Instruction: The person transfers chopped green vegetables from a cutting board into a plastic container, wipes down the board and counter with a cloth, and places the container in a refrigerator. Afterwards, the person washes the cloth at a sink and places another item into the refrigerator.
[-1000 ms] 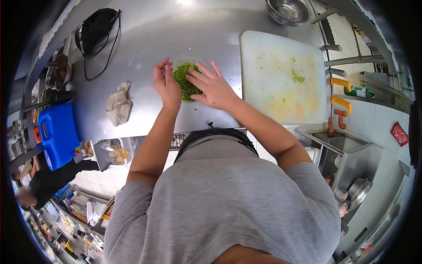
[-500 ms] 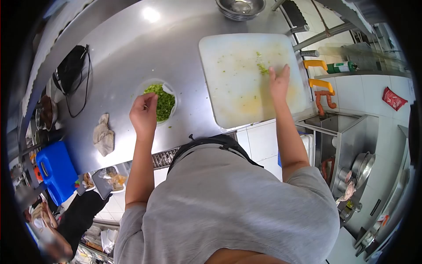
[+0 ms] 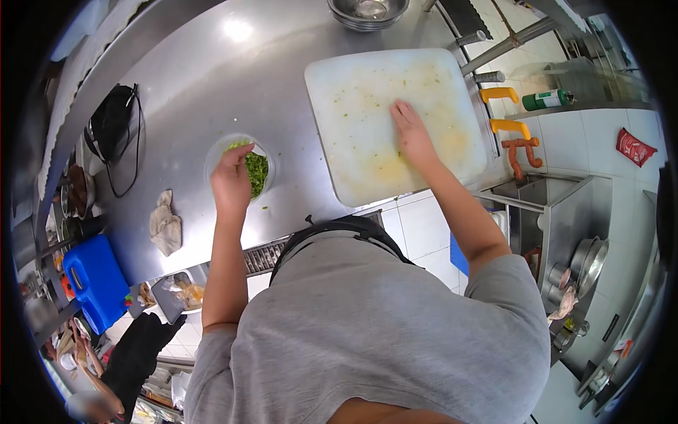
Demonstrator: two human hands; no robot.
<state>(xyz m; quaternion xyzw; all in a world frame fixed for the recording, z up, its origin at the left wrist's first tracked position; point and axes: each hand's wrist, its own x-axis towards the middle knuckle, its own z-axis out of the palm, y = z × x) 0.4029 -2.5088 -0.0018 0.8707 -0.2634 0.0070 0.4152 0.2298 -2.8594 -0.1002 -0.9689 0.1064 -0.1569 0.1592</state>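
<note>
Our left hand (image 3: 232, 181), fingers curled, over bowl (image 3: 275, 164) of chopped greens (image 3: 258, 173) on steel table (image 3: 282, 78); we cannot tell whether it pinches anything. Our right hand (image 3: 415, 136) over cutting board (image 3: 353, 141), fingers together; grip hidden from us.

Premises: a kitchen, professional in appearance. Evidence: a long stainless-steel counter (image 3: 176, 120); a large white cutting board (image 3: 367, 99) bearing green scraps; a tub of chopped greens (image 3: 258, 174); stacked metal bowls (image 3: 369, 25); metal pans (image 3: 592, 263) at right; white tiles (image 3: 426, 230) underfoot.
</note>
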